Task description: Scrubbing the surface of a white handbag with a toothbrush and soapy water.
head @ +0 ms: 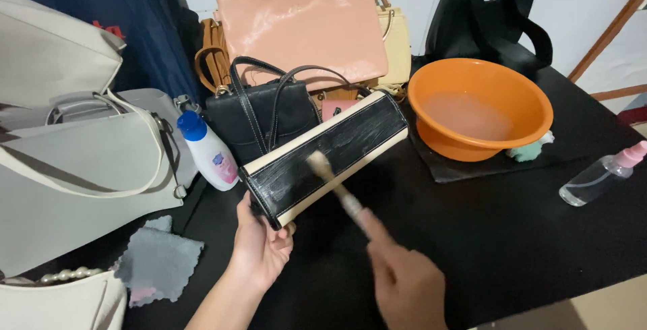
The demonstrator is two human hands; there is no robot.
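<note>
A black table (pixel 512 235) is filling the lower right of the frame, with pale bags (pixel 74 168) crowding the left edge and a pink bag (pixel 303 30) leaning at top centre. An orange basin (pixel 480 111) is sitting right of centre, holding cloudy water.

At the centre, the clutch (pixel 330 155) is lying tilted, its low end at lower left. The left hand (pixel 259 246) is gripping that low end, thumb on the near edge. The right hand (pixel 404 286) is clenched around a brush (pixel 337 185), whose bristles are touching the clutch's face.

The risk, as I judge it: the clutch is being held by one end only, so hard strokes could be twisting it loose or knocking the lotion bottle (pixel 209 151) standing just beside it. A wide sweep could also be flicking residue onto the black handbag (pixel 263 114) behind.

The clutch is looking long and flat, black with cream borders and white stitching, its black panel streaked with whitish smears.

A grey cloth (pixel 158 262) is lying at lower left, a clear spray bottle (pixel 596 178) at the right edge.
</note>
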